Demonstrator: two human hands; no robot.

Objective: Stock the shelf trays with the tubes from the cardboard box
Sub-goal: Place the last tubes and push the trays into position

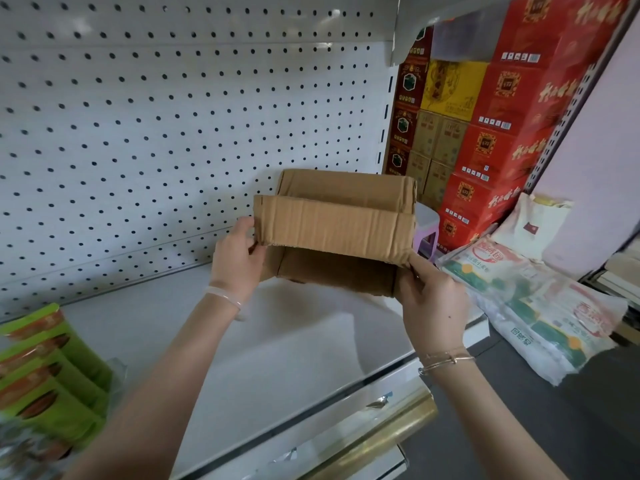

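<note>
The cardboard box [334,230], held crosswise over the shelf [277,358], is gripped at its ends by the left hand [235,261] and right hand [433,299]

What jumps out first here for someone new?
The cardboard box sits dead centre, gripped by the left hand at its left edge and the right hand at its right corner, above the white shelf. Behind it a white pegboard fills the upper left. Red cartons are stacked at upper right, and green packets sit at lower left.
</note>
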